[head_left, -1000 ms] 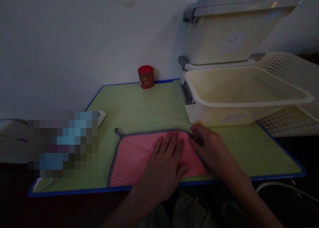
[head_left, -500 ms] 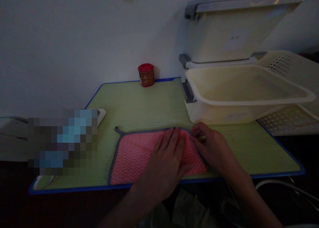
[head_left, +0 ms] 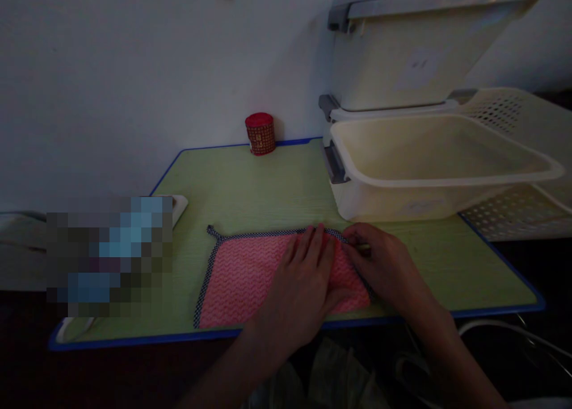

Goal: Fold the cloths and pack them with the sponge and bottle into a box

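Observation:
A pink textured cloth (head_left: 243, 278) with a dark checked border lies flat at the front of the green table (head_left: 214, 189). A small hanging loop sticks out from its far left corner. My left hand (head_left: 301, 290) rests palm down on the cloth, fingers stretched toward the far edge. At the far right corner, my right hand (head_left: 382, 263) has its thumb and fingers pinched on the cloth's border. The fingertips of that hand are partly hidden.
A cream plastic storage box (head_left: 402, 200) stands at the back right, with another lidded box (head_left: 393, 69) behind it. Beside them is a white perforated basket (head_left: 513, 218). A red patterned roll (head_left: 260, 135) stands by the wall. A blurred-out object (head_left: 120, 248) lies at the left.
My left hand has slid very slightly to the right on the cloth. The right hand keeps its pinch at the corner. The view has shifted a little.

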### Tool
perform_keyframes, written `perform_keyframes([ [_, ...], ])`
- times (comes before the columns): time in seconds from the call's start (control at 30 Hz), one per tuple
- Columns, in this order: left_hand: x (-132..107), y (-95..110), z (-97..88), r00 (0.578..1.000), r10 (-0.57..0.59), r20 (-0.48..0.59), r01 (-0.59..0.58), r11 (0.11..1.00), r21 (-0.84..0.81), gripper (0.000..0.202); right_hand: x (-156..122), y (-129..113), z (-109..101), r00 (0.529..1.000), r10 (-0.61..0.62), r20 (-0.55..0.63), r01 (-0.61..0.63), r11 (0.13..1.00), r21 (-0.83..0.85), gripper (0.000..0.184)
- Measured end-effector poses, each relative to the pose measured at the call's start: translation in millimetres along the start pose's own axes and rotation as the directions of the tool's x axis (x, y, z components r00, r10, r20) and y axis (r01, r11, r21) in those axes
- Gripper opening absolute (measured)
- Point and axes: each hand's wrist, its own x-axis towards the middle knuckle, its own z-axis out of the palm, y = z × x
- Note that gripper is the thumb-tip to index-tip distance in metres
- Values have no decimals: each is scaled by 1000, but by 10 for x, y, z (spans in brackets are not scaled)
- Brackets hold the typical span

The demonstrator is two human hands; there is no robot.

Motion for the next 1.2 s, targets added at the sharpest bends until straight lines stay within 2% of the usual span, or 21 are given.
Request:
perform_keyframes([
  [0.13, 27, 3, 34, 1000, -6, 2, 6, 1000, -13, 69, -2, -4, 9, 999, 20, -31, -20, 1000, -18, 7],
  [0.3, 36, -2, 74, 1000, -15, 13, 15, 999, -29, 72, -4, 2, 57, 993, -32, -118, 30, 999, -16, 6],
  [0.47, 28, -1, 81, 1000, -15, 22, 15, 1000, -17, 71, -11, 21, 111, 986, -120, -112, 109, 989, -99, 12],
  [0.7, 40, -2, 75, 999, -20, 47, 20, 1000, -4, 70, -31, 50, 119, 977, -170, -132, 161, 984, -74, 17],
  [0.93, 12, 43, 26, 1000, -4, 24, 3, 999, 44, 68, -54, 55, 132, 980, -89, -178, 81, 995, -49, 7],
  [1.2, 18, 123, -25, 999, 18, 42, -21, 998, 67, 68, -68, 58, 142, 984, -71, -164, 53, 992, -112, 8],
])
